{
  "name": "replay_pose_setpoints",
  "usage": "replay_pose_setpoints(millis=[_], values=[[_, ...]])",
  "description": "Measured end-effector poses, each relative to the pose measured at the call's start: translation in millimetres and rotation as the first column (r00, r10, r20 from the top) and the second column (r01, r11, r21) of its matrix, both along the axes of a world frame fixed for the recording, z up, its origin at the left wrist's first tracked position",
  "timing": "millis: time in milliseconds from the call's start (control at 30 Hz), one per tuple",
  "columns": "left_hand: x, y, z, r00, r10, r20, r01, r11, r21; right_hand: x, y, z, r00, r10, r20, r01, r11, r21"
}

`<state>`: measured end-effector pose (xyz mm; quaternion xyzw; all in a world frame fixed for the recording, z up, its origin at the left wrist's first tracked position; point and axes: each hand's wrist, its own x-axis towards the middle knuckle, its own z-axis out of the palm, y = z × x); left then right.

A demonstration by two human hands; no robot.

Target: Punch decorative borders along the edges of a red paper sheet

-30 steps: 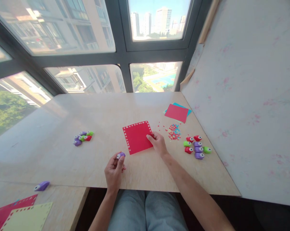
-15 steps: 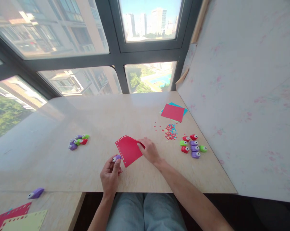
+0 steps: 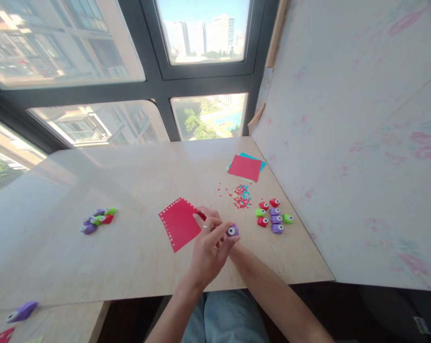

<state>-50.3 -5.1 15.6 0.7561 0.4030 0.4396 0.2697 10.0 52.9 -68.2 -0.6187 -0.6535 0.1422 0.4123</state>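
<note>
Head view: the left hand [image 3: 211, 250] grasps a purple punch [image 3: 233, 231] between thumb and fingers; just beyond, the partly covered right hand [image 3: 208, 213] pinches the right edge of a red card [image 3: 181, 224] over the table [image 3: 136, 267], left of the confetti [image 3: 242, 196].

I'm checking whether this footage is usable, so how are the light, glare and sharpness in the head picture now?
Head view: daylight hazes the windows and puts a pale sheen on the table; below its front edge it's very dark; the wall looks wide-angle stretched; the left hand and hole-edged red paper read clearly, fine detail soft.
</note>
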Motion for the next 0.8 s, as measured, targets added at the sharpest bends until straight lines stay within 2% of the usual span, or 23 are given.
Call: replay_pose_setpoints(millis=[67, 133, 167, 267, 333, 400, 467, 600, 700, 800], values=[[27.5, 8.8, 2.8, 0.956, -0.209, -0.207, 0.205, 0.978, -0.04, 0.5, -0.1, 2.3, 0.997, 0.074, -0.023, -0.075, 0.997, -0.017], [50.3, 17.1, -2.2, 0.851, -0.345, -0.396, 0.325, 0.938, -0.118, 1.9, 5.8, 6.8, 0.98, 0.183, -0.075, -0.186, 0.982, -0.03], [59.6, 21.0, -6.2, 0.777, -0.402, -0.485, 0.375, 0.914, -0.158, 2.8, 9.7, 9.3, 0.968, 0.225, -0.115, -0.231, 0.972, -0.04], [79.1, 30.8, -18.2, 0.571, -0.529, -0.628, 0.471, 0.837, -0.277, 4.9, 18.7, 15.0, 0.94, 0.277, -0.197, -0.296, 0.952, -0.074], [86.3, 35.6, -22.8, 0.517, -0.549, -0.657, 0.472, 0.823, -0.316, 5.4, 20.1, 16.8, 0.942, 0.274, -0.191, -0.295, 0.952, -0.087], [90.4, 39.5, -24.6, 0.518, -0.528, -0.673, 0.453, 0.837, -0.307, 5.3, 19.0, 17.8, 0.944, 0.276, -0.178, -0.296, 0.951, -0.092], [93.0, 42.7, -25.3, 0.554, -0.479, -0.681, 0.413, 0.868, -0.275, 5.0, 17.7, 18.3, 0.946, 0.275, -0.169, -0.294, 0.951, -0.097], [95.8, 47.2, -26.3, 0.691, -0.261, -0.674, 0.159, 0.965, -0.21, 4.7, 17.3, 18.1, 0.951, 0.273, -0.143, -0.289, 0.951, -0.111], [95.2, 47.5, -26.3, 0.737, -0.162, -0.656, 0.042, 0.98, -0.195, 4.2, 17.2, 17.7, 0.952, 0.282, -0.117, -0.295, 0.948, -0.116], [92.5, 45.7, -25.8, 0.735, -0.189, -0.651, 0.059, 0.975, -0.216, 3.4, 16.3, 17.4, 0.949, 0.301, -0.094, -0.31, 0.944, -0.114]])
